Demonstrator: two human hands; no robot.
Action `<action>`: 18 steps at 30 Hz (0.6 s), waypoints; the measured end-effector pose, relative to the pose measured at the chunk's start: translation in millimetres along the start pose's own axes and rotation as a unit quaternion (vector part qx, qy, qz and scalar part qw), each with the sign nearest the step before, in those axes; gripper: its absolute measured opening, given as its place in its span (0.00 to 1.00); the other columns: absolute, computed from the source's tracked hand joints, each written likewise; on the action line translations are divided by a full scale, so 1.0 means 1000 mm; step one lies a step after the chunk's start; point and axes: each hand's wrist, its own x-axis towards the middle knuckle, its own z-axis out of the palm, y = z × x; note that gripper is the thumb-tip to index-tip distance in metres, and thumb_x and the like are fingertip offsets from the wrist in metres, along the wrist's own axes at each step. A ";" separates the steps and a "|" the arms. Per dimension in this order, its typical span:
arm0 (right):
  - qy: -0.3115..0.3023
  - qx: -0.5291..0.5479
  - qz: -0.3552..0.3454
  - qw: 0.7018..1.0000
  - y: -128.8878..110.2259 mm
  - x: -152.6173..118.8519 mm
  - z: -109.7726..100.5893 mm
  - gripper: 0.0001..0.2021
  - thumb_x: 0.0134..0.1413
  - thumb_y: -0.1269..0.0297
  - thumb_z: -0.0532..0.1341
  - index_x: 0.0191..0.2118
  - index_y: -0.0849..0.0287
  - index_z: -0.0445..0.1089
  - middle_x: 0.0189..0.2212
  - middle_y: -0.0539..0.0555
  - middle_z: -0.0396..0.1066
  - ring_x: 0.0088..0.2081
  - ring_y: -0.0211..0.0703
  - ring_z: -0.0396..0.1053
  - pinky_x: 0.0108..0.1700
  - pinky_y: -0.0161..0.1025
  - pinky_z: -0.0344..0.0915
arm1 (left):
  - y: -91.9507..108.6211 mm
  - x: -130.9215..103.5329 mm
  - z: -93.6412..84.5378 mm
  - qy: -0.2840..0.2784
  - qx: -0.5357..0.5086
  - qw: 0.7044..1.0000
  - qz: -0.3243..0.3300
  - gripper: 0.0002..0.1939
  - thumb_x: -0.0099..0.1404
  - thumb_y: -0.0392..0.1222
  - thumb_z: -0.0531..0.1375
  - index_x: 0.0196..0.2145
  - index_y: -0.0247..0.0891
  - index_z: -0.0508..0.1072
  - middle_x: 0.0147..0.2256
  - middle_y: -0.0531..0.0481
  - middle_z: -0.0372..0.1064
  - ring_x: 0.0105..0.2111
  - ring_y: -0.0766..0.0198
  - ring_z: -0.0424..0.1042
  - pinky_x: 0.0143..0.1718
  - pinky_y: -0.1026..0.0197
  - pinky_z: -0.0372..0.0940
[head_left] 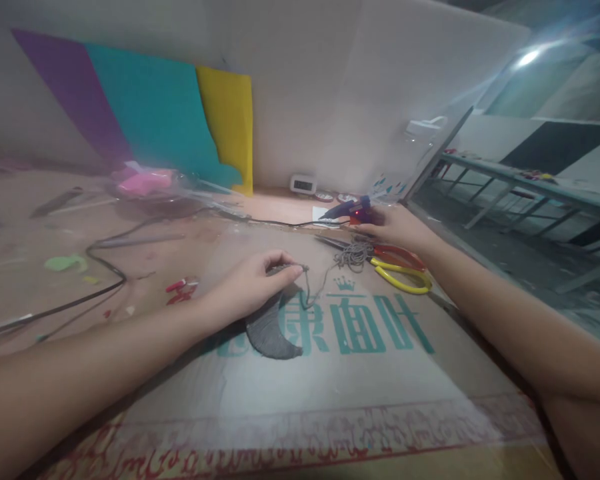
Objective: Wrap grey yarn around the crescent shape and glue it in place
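A grey crescent shape point(271, 333), wound with yarn, lies on the cardboard. My left hand point(260, 277) pinches its upper tip between thumb and fingers. From that tip a strand of grey yarn runs right to a loose tangle of yarn point(355, 255). My right hand point(397, 223) is closed about the handle of a dark hot glue gun point(347, 210) with a small red light, its nozzle pointing left over a white paper. Some fingers of that hand are hidden. Below it lie scissors point(403, 270) with yellow and orange handles, the tangle resting on them.
A black cord point(123, 270) snakes across the left of the table. At the back are a small white digital clock point(303, 185), a pink item in clear plastic point(145, 181) and coloured sheets point(155, 107) against the wall. Green and red scraps lie at left.
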 end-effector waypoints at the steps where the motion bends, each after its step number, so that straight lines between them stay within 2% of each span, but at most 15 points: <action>1: 0.005 -0.005 0.012 1.000 -0.001 0.001 0.004 0.21 0.53 0.51 0.64 0.47 0.60 0.74 0.43 0.58 0.78 0.44 0.54 0.73 0.46 0.45 0.68 | 0.000 0.000 0.000 0.000 0.006 1.000 0.003 0.18 0.64 0.57 0.58 0.38 0.39 0.74 0.35 0.50 0.77 0.36 0.59 0.75 0.35 0.61 0.64; 4: 0.048 -0.022 0.069 0.996 0.001 0.005 0.014 0.19 0.52 0.53 0.64 0.45 0.62 0.74 0.42 0.60 0.77 0.43 0.54 0.73 0.45 0.44 0.68 | 0.001 0.000 0.000 0.001 0.022 1.000 0.009 0.18 0.64 0.57 0.58 0.37 0.39 0.74 0.35 0.49 0.77 0.36 0.58 0.75 0.36 0.60 0.64; 7: 0.104 0.019 0.074 0.992 0.002 0.002 0.013 0.17 0.53 0.54 0.62 0.44 0.62 0.73 0.37 0.59 0.77 0.40 0.52 0.73 0.42 0.44 0.68 | 0.002 0.000 -0.001 0.000 0.029 1.000 0.011 0.17 0.64 0.56 0.58 0.35 0.39 0.74 0.34 0.49 0.77 0.36 0.57 0.75 0.35 0.59 0.64; 9: 0.140 0.071 0.062 0.986 -0.003 -0.006 0.008 0.16 0.54 0.52 0.61 0.37 0.61 0.73 0.30 0.57 0.76 0.35 0.50 0.73 0.38 0.43 0.69 | 0.003 0.000 -0.001 0.002 0.031 0.999 0.012 0.17 0.64 0.56 0.58 0.35 0.39 0.74 0.34 0.49 0.77 0.35 0.57 0.75 0.35 0.59 0.64; 11: 0.144 0.126 0.049 0.980 -0.013 -0.015 0.000 0.17 0.55 0.49 0.61 0.29 0.60 0.71 0.25 0.56 0.74 0.30 0.47 0.73 0.35 0.41 0.69 | 0.003 0.000 -0.001 0.003 0.026 1.000 0.009 0.16 0.63 0.55 0.58 0.35 0.38 0.75 0.34 0.48 0.77 0.35 0.57 0.75 0.34 0.59 0.64; 13: 0.109 0.187 0.026 0.976 -0.027 -0.025 -0.007 0.17 0.55 0.49 0.61 0.29 0.59 0.72 0.27 0.55 0.75 0.30 0.45 0.73 0.34 0.40 0.69 | 0.002 0.000 -0.001 0.005 0.013 1.000 0.004 0.17 0.63 0.54 0.58 0.35 0.38 0.75 0.34 0.48 0.77 0.34 0.57 0.75 0.34 0.59 0.64; 15: 0.048 0.228 -0.012 0.972 -0.041 -0.034 -0.014 0.15 0.54 0.50 0.63 0.38 0.58 0.74 0.35 0.55 0.78 0.35 0.46 0.76 0.38 0.41 0.71 | 0.002 0.000 -0.001 0.003 -0.001 1.000 0.002 0.16 0.63 0.54 0.58 0.35 0.37 0.74 0.33 0.48 0.76 0.34 0.58 0.75 0.34 0.60 0.64; 16: 0.012 0.228 -0.031 0.973 -0.047 -0.039 -0.018 0.16 0.54 0.50 0.64 0.41 0.56 0.75 0.38 0.55 0.78 0.37 0.47 0.76 0.40 0.42 0.71 | 0.002 0.000 -0.001 0.002 -0.003 1.000 0.002 0.16 0.64 0.53 0.57 0.35 0.37 0.74 0.33 0.48 0.76 0.34 0.58 0.74 0.34 0.60 0.64; 18: -0.051 0.207 -0.065 0.975 -0.058 -0.047 -0.026 0.15 0.52 0.51 0.65 0.41 0.54 0.76 0.37 0.54 0.78 0.39 0.49 0.76 0.43 0.44 0.71 | 0.002 0.000 -0.001 0.002 -0.003 1.000 0.004 0.14 0.64 0.51 0.57 0.33 0.37 0.73 0.32 0.49 0.75 0.33 0.59 0.74 0.33 0.61 0.64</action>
